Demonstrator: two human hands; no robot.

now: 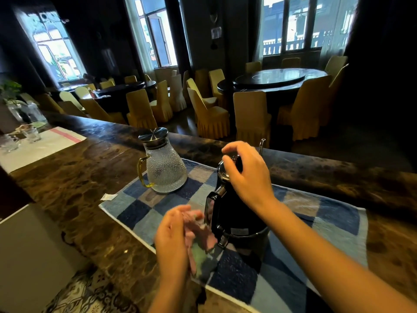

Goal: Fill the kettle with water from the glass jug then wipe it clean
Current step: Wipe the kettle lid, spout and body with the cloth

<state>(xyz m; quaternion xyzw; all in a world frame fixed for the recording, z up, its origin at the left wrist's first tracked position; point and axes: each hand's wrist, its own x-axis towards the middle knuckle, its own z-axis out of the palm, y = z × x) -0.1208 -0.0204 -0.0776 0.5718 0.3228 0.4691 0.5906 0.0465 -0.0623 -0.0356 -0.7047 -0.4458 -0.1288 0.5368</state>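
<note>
kettle [234,213] upright — handle facing left | left hand [171,236] grips cloth [198,231] | right hand [248,175] clasps kettle top

Dimpled glass jug [165,168]; seemingly glossy kettle [237,213].

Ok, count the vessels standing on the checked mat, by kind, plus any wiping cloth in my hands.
jug: 1
kettle: 1
cloth: 1
Total: 3
</note>
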